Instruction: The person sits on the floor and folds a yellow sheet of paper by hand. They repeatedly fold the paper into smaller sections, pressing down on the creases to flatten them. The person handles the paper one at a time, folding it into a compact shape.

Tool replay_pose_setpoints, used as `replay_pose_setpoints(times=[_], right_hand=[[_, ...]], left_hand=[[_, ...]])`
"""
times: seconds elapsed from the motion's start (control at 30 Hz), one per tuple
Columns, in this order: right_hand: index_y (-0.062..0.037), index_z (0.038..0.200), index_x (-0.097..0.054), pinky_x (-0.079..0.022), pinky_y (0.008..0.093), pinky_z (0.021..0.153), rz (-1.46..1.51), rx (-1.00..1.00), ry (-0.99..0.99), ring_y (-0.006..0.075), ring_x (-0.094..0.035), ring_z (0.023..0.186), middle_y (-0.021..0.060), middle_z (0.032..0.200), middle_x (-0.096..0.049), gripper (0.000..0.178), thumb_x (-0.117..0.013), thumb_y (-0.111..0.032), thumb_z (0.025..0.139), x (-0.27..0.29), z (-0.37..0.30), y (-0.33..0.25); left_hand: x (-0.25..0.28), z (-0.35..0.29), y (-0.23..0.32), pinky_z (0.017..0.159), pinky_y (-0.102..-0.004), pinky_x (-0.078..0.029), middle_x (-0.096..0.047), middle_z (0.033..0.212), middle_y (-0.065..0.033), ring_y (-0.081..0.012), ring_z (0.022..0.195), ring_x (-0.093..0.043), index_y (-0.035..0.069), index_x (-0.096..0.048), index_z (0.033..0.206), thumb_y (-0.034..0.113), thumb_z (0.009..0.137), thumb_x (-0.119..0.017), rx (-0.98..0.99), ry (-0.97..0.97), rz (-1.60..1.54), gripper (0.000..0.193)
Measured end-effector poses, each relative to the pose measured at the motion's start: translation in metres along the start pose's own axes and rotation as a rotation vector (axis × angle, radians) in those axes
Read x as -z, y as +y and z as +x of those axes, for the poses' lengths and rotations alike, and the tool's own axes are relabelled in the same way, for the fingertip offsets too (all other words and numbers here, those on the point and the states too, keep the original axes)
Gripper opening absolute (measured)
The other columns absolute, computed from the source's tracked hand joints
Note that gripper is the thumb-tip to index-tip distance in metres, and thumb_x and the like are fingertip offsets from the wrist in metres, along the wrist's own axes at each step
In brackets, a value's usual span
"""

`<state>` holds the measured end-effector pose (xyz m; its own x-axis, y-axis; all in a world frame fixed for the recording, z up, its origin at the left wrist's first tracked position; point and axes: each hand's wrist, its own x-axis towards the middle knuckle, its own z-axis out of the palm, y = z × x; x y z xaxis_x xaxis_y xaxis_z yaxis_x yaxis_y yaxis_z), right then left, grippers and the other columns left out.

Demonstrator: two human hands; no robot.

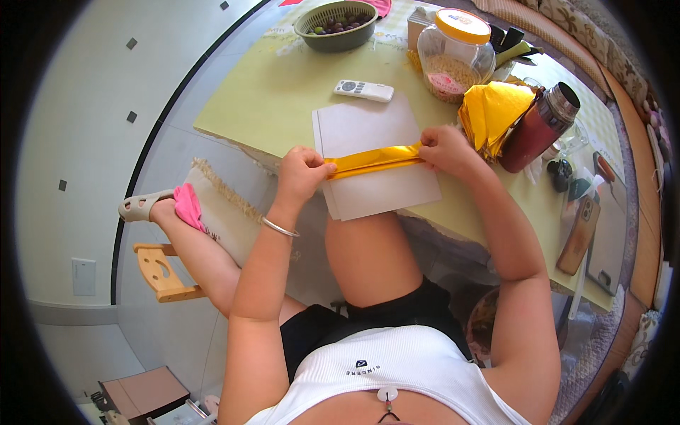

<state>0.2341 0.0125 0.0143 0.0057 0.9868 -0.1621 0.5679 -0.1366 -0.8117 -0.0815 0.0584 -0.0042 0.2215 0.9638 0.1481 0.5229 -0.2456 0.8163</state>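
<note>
A strip of shiny gold foil paper [375, 161], folded long and narrow, stretches between my two hands. My left hand [304, 170] pinches its left end between thumb and fingers. At the other end my right hand [446, 150] grips it the same way. Beneath the strip lie white sheets of paper [382, 200] at the near table edge, overhanging it a little. A pile of gold foil [496, 113] stands just beyond my right hand, touching or close to a dark red thermos flask [536, 131].
On the pale yellow-green table [262, 106] lie a white remote control [363, 90], a colander of grapes [337, 28], an orange-lidded plastic jar [455, 57] and a phone [579, 234]. A small wooden stool [164, 273] stands on the floor at left.
</note>
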Motion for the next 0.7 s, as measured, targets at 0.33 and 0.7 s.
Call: replay_pose_setpoints(times=[0.33,0.7], right_hand=[[-0.0028,0.079,-0.066,-0.051,0.0323,0.062,-0.1,0.022,-0.041,0.016,-0.064,0.061,0.0065,0.065,-0.067,0.015,-0.067,-0.018,0.077,0.001,0.004,0.011],[0.0018,0.079,-0.062,-0.049,0.0288,0.057,-0.216,0.052,-0.053,0.0126,-0.062,0.059,0.0063,0.066,-0.064,0.015,-0.066,-0.013,0.079,0.006,-0.003,-0.001]], left_hand=[[0.004,-0.004,0.005,0.067,-0.0244,-0.05,-0.057,0.096,-0.0043,-0.0096,0.074,-0.056,-0.001,-0.068,0.073,0.006,0.071,-0.084,-0.011,-0.12,-0.005,0.018],[0.006,-0.008,0.006,0.066,-0.025,-0.049,-0.053,0.099,-0.0041,-0.0101,0.073,-0.051,-0.002,-0.064,0.072,0.009,0.074,-0.082,-0.081,-0.157,0.007,0.021]])
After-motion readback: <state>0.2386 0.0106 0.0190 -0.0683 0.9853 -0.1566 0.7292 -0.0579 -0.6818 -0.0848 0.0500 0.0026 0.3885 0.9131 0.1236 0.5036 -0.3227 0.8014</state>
